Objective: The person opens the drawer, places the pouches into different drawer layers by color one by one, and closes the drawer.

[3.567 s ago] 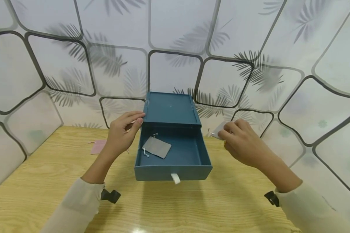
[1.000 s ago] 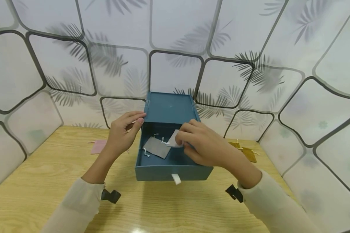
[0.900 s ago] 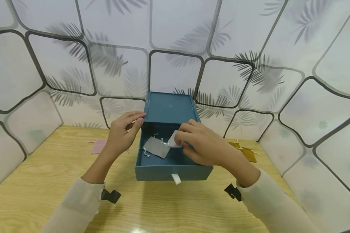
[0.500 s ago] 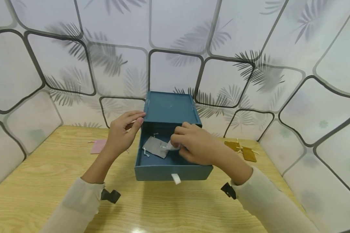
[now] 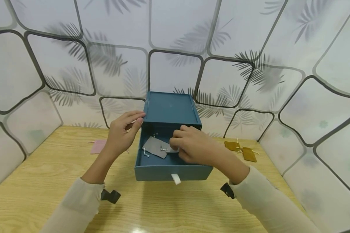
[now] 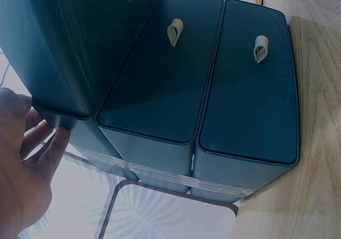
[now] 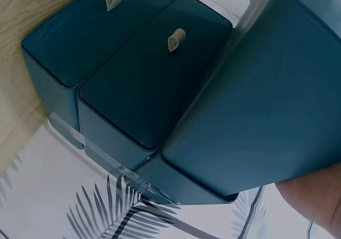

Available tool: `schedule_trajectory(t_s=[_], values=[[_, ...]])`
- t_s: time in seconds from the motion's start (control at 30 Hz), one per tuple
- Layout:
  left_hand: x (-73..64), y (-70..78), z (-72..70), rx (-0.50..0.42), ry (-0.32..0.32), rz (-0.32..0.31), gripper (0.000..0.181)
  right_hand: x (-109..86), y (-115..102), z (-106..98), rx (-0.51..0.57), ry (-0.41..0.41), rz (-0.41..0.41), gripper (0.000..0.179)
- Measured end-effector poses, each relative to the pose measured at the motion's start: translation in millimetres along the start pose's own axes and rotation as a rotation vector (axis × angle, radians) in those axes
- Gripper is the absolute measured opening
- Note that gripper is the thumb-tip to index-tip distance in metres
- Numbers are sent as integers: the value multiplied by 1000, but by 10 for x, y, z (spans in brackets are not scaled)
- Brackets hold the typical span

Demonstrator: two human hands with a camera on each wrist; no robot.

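Note:
A blue drawer unit (image 5: 171, 108) has its top drawer (image 5: 175, 172) pulled out. One grey drawstring pouch (image 5: 154, 147) lies at the left inside that drawer. Over the drawer, my right hand (image 5: 193, 145) pinches a second grey pouch (image 5: 171, 149), whose string end overlaps the first; most of this pouch is hidden behind the fingers. My left hand (image 5: 122, 133) touches the unit's left side near its top, fingers lightly bent. In the left wrist view the left hand (image 6: 24, 164) is at the side of the top drawer's housing. The drawer wall covers the right hand's fingers in the right wrist view.
Two closed drawers (image 6: 160, 68) with loop pulls sit below the top one. A pink pouch (image 5: 98, 147) lies left on the wooden table (image 5: 175, 207). Two mustard pouches (image 5: 249, 154) lie at the right. A patterned wall covering (image 5: 175, 71) stands close behind the unit.
From the right side of the table, my right hand has brought the second grey pouch into the drawer and lowered it beside the first. My left hand has stayed on the unit's side.

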State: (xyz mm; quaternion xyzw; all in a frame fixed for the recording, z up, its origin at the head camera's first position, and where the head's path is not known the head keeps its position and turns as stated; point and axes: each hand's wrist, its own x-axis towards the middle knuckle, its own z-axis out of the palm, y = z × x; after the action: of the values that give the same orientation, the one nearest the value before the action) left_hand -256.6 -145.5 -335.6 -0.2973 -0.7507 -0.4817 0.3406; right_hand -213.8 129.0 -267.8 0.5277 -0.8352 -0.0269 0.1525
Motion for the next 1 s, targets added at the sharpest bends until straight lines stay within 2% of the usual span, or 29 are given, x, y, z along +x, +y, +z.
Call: schedule_trajectory(t_s=[0.23,0.57,1.0], values=[[-6,-14,2,3,-2,3,25,-5,-6,11,-37,-75,14,14],[-1,0,0,-18,-2,-8,26,-13,-8,8,-76,-105,24,14],[-4,3,-2,-9,-2,-3,26,-13,-23,-23,-79,-72,28,12]])
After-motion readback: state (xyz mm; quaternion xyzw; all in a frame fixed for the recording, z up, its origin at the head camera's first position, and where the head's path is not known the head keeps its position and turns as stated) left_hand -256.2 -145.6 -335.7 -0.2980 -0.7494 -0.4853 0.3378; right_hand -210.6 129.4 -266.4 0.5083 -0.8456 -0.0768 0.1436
